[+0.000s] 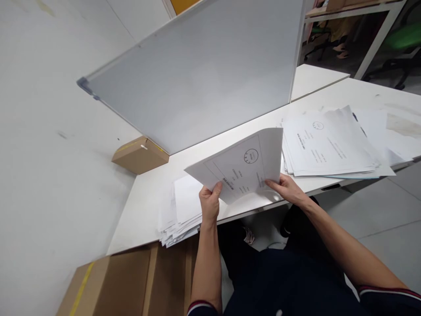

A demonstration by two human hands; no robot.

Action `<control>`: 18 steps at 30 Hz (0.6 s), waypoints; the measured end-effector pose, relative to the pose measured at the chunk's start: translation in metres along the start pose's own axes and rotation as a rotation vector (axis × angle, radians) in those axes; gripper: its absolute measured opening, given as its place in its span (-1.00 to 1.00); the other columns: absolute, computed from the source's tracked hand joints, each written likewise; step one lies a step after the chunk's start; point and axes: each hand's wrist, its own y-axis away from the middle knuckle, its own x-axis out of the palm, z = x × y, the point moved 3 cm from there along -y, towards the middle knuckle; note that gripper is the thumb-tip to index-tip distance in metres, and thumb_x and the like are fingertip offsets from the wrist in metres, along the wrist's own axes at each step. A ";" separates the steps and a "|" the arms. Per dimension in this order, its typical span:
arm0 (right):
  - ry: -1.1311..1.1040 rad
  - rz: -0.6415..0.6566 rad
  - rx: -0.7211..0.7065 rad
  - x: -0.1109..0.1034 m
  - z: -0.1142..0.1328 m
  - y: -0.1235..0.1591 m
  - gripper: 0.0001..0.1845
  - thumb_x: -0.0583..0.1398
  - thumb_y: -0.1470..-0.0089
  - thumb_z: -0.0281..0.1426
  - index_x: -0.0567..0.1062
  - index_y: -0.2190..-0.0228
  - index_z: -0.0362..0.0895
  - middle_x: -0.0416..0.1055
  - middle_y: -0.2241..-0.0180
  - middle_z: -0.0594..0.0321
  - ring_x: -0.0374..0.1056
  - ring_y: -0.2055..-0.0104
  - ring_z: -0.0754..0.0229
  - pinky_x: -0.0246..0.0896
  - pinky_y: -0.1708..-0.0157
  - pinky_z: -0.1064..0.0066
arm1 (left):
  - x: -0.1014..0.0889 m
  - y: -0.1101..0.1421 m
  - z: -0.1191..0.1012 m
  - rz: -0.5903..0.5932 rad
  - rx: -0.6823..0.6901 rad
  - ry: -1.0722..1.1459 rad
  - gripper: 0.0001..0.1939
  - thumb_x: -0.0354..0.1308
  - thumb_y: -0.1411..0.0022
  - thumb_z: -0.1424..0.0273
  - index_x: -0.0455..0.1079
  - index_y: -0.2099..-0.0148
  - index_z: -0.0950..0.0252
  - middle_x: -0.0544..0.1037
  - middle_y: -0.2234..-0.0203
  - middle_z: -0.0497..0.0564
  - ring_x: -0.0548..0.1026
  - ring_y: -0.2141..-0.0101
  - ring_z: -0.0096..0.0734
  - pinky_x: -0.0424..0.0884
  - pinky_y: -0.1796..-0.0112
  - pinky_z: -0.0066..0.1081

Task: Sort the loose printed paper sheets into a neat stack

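Both hands hold a printed paper [243, 153] up above the desk edge, tilted, with a round stamp-like mark and lines of text on its face; whether it is one sheet or several I cannot tell. My left hand [209, 202] pinches its lower left side, thumb on top. On the right edge, my right hand [287, 188] grips it between thumb and fingers. A loose stack of papers [187, 202] lies below and left of the held paper. To the right sits another pile of printed papers [329, 145], its top page bearing a similar round mark.
A white desk [138, 215] runs across the view, with a whiteboard [210, 74] standing along its back. A small cardboard box [141, 157] sits by the wall. Larger cardboard boxes [121, 281] stand below the desk's left front. A green chair [404, 39] is far right.
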 end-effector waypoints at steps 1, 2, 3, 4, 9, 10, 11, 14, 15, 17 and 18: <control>0.006 0.018 0.008 0.001 0.000 0.001 -0.64 0.12 -0.01 -0.19 0.47 0.21 -0.14 0.46 0.19 0.17 0.34 0.12 0.00 0.23 0.14 0.22 | 0.000 0.000 0.001 0.005 -0.009 0.000 -0.65 0.27 0.07 0.24 0.46 0.21 0.31 0.57 0.36 0.03 0.48 0.23 -0.30 0.39 0.15 -0.25; 0.022 0.030 0.012 0.001 0.001 0.002 -0.65 0.11 -0.02 -0.19 0.48 0.23 -0.14 0.46 0.20 0.18 0.34 0.13 0.00 0.23 0.15 0.22 | 0.001 0.001 0.000 0.005 -0.013 0.005 -0.64 0.27 0.06 0.24 0.46 0.21 0.31 0.57 0.35 0.03 0.48 0.23 -0.30 0.39 0.14 -0.25; 0.047 0.035 0.012 0.002 0.002 0.004 -0.66 0.10 -0.03 -0.18 0.50 0.26 -0.13 0.47 0.22 0.19 0.35 0.13 0.00 0.23 0.15 0.22 | 0.001 0.001 0.000 0.001 -0.012 0.015 -0.64 0.27 0.07 0.24 0.46 0.21 0.30 0.56 0.35 0.03 0.48 0.23 -0.30 0.39 0.14 -0.25; 0.077 0.038 0.008 0.003 0.003 0.005 -0.66 0.09 -0.03 -0.18 0.50 0.27 -0.13 0.47 0.23 0.20 0.35 0.14 -0.01 0.24 0.16 0.22 | 0.003 0.002 0.000 -0.006 -0.009 0.030 -0.64 0.28 0.08 0.24 0.46 0.21 0.30 0.56 0.35 0.03 0.48 0.23 -0.30 0.38 0.13 -0.25; 0.273 0.047 -0.044 -0.001 0.016 0.003 -0.66 0.05 -0.04 -0.17 0.52 0.37 -0.10 0.47 0.40 0.24 0.36 0.27 0.01 0.25 0.28 0.26 | 0.011 0.004 0.002 -0.021 -0.016 0.076 -0.62 0.29 0.10 0.22 0.45 0.22 0.30 0.56 0.34 0.03 0.48 0.22 -0.29 0.37 0.12 -0.27; 0.323 0.039 -0.067 -0.005 0.023 0.002 -0.66 0.03 -0.05 -0.18 0.52 0.40 -0.10 0.47 0.42 0.25 0.36 0.30 0.03 0.24 0.30 0.28 | 0.011 0.004 0.004 -0.021 -0.009 0.073 -0.62 0.28 0.08 0.22 0.44 0.21 0.30 0.55 0.33 0.03 0.47 0.21 -0.29 0.36 0.12 -0.28; 0.371 0.030 -0.101 -0.011 0.033 0.001 -0.67 0.02 -0.06 -0.20 0.51 0.40 -0.09 0.46 0.43 0.25 0.36 0.31 0.05 0.23 0.31 0.30 | 0.009 0.002 0.005 -0.024 0.004 0.066 -0.61 0.27 0.06 0.21 0.42 0.18 0.29 0.54 0.32 0.04 0.47 0.20 -0.30 0.36 0.12 -0.28; 0.512 0.032 -0.242 -0.034 0.076 0.000 -0.72 0.00 -0.05 -0.35 0.48 0.28 -0.05 0.45 0.30 0.26 0.35 0.24 0.11 0.18 0.27 0.36 | -0.004 -0.004 0.007 -0.064 0.075 0.007 -0.50 0.22 -0.01 0.21 0.25 0.00 0.20 0.49 0.22 0.04 0.46 0.18 -0.37 0.35 0.12 -0.31; 0.581 0.047 -0.264 -0.041 0.091 0.001 -0.71 0.00 -0.03 -0.39 0.47 0.26 -0.03 0.45 0.28 0.27 0.34 0.23 0.12 0.16 0.27 0.37 | -0.010 -0.006 0.007 -0.088 0.104 -0.036 -0.44 0.21 -0.01 0.21 0.18 -0.06 0.17 0.46 0.17 0.06 0.45 0.17 -0.39 0.35 0.12 -0.31; 0.718 0.081 -0.271 -0.052 0.117 0.002 -0.73 0.01 0.00 -0.43 0.47 0.32 -0.02 0.44 0.36 0.27 0.34 0.30 0.14 0.13 0.32 0.37 | -0.023 -0.007 0.009 -0.141 0.161 -0.153 -0.33 0.23 0.00 0.22 0.06 -0.13 0.14 0.38 0.08 0.11 0.42 0.12 -0.38 0.34 0.10 -0.32; 0.768 0.088 -0.268 -0.055 0.126 0.003 -0.76 0.02 0.01 -0.44 0.47 0.39 -0.02 0.43 0.43 0.27 0.32 0.35 0.15 0.10 0.37 0.36 | -0.029 -0.006 0.011 -0.160 0.185 -0.219 -0.30 0.24 0.02 0.22 0.05 -0.14 0.15 0.34 0.03 0.14 0.39 0.08 -0.35 0.32 0.08 -0.32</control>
